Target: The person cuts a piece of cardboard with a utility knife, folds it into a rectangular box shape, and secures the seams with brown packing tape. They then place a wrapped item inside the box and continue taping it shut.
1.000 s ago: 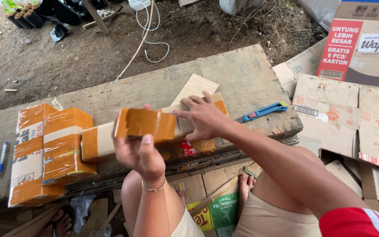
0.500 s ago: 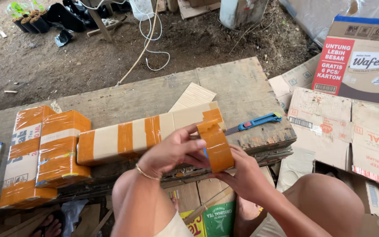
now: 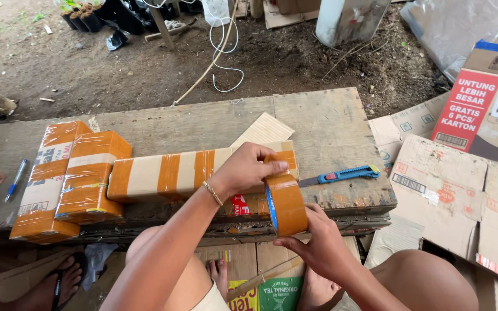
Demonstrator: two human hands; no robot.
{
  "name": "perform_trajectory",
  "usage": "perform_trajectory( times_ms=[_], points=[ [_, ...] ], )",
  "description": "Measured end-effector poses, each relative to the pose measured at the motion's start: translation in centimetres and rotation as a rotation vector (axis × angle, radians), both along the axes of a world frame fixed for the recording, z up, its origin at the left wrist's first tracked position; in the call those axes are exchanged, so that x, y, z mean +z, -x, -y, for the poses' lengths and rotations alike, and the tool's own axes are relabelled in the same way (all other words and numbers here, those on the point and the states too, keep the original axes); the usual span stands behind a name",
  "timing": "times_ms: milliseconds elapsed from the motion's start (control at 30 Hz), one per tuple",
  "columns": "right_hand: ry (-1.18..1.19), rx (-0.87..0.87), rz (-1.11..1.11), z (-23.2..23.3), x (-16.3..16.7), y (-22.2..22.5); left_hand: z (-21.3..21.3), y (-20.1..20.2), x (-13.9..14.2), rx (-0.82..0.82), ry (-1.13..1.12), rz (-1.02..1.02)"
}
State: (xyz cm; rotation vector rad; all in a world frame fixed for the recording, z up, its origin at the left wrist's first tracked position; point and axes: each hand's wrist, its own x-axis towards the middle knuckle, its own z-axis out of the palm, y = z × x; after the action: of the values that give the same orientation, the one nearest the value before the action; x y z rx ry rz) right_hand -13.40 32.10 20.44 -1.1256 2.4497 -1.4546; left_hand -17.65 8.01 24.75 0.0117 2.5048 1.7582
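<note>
At the wooden table's (image 3: 329, 126) front edge, the left hand (image 3: 248, 168) pinches tape on a long banded package (image 3: 168, 174); the right hand (image 3: 318, 245) grips the orange tape roll (image 3: 286, 203), partly hiding it.

- We see a long cardboard package (image 3: 171, 174) with orange tape bands lying across the bench (image 3: 329, 126).
- At the left of it lie two packages wrapped in orange tape (image 3: 67, 175), side by side.
- At the far right stands a red and brown carton (image 3: 488, 112).
- Flattened printed cartons (image 3: 462, 201) lie below it.

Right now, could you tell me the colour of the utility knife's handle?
Blue, with a small red slider; the utility knife shows in the head view.
</note>
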Motion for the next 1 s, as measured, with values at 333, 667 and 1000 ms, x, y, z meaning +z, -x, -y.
perform_trajectory(
  times_ms=[333, 667, 1000],
  points=[
    [0.280, 0.065, -0.478, 2.0, -0.4, 1.1, 0.9, 3.4, -1.1, -0.071, -0.128, -0.002],
    [0.280, -0.335, 0.990, 6.0, -4.6, -0.5, 4.0, 8.0, 0.1, 0.115, 0.358, -0.179],
    [0.311, -0.259, 0.864, 5.5, -5.8, 2.0, 1.0, 12.6, 2.0, 0.166, 0.655, 0.041]
  ],
)
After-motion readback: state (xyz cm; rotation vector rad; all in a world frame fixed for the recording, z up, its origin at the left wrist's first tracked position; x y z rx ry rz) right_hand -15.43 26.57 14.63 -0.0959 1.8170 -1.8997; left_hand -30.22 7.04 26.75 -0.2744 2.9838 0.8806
